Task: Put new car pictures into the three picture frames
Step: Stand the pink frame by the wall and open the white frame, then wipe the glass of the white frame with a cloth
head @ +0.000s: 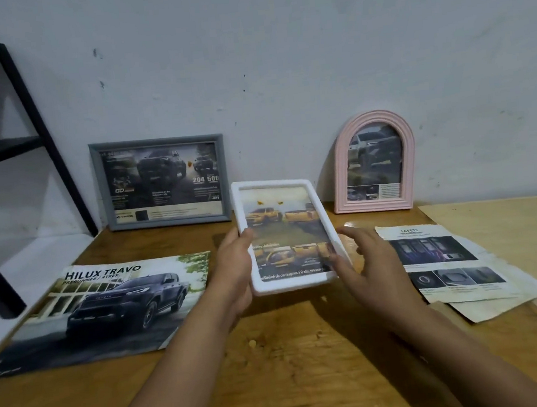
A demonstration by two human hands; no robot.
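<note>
A white rectangular picture frame [285,234] with a yellow pickup picture is held upright above the wooden table [274,350]. My left hand [235,268] grips its left edge, thumb on the front. My right hand [363,263] is at its right edge, thumb touching the front and fingers spread behind it. A grey frame [160,182] with a dark truck picture leans on the wall at back left. A pink arched frame [374,162] with a car picture leans on the wall at back right.
A large Hilux Travo brochure page [106,307] lies on the table at left. Safety leaflet pages [456,264] lie at right. A black metal shelf [3,156] stands at far left. A lighter board [509,229] adjoins the table at right.
</note>
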